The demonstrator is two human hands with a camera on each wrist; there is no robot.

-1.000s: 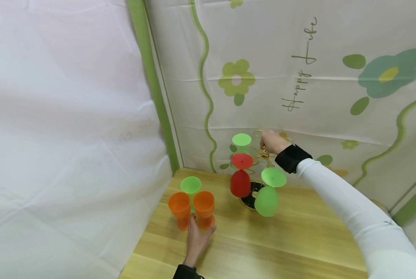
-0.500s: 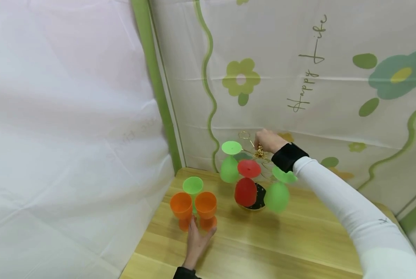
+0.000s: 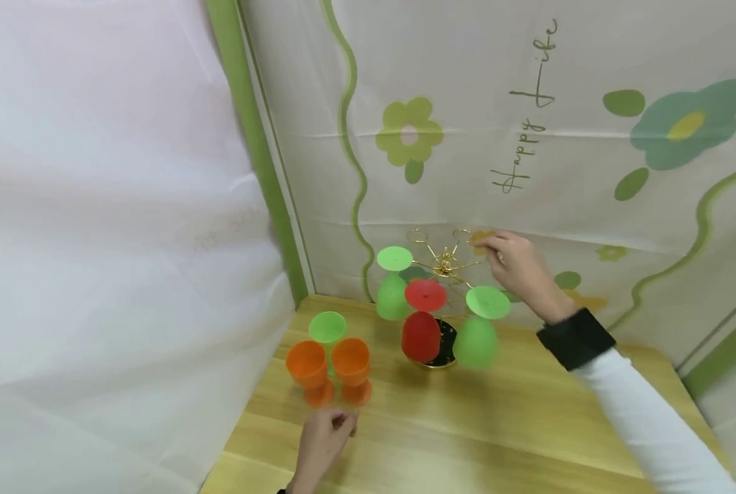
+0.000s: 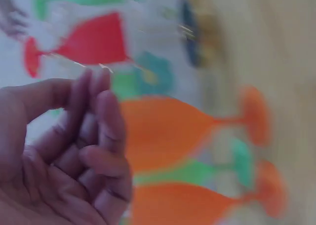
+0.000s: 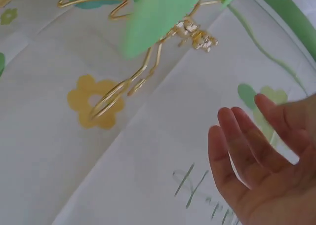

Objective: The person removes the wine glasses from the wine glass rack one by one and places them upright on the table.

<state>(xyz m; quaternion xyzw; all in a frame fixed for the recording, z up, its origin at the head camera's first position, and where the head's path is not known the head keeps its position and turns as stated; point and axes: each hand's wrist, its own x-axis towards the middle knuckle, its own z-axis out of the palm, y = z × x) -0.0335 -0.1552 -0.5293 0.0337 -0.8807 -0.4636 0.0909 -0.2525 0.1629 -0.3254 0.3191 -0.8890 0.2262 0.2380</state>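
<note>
Left hand (image 3: 323, 439) and right hand (image 3: 522, 271) are both released: the left is loosely curled, fingertips drawn toward one another around a hollow palm, just in front of two orange goblets; the right is half spread, its fingers gently bent, near the upper right side of the rack (image 3: 445, 266) and holding nothing. Shiny gold wire forms the rack, bent into slender arms that end in rounded loops, with a knobbly gold ornament at the top centre and a round black base (image 3: 446, 343), gold along the rim. Three goblets hang upside down from it, flat disc feet uppermost and rounded bowls below: a red goblet (image 3: 421, 336) at the front, a green goblet (image 3: 392, 298) to its left and another green goblet (image 3: 475, 343) to its right. They look like smooth plastic, the green rather translucent. Upright on the table (image 3: 466, 425), left of the rack, stand the left orange goblet (image 3: 306, 363) and the right orange goblet (image 3: 351, 360), glossy, with a standing green goblet (image 3: 327, 328) just behind and between them. Pale wood grain runs along the tabletop. Behind hangs a creased whitish cloth (image 3: 454, 68) printed with flowers, wavy green lines and lettering. Stretchy-looking black bands (image 3: 577, 338) circle the wrists, the right one over a white sleeve (image 3: 651, 412).
</note>
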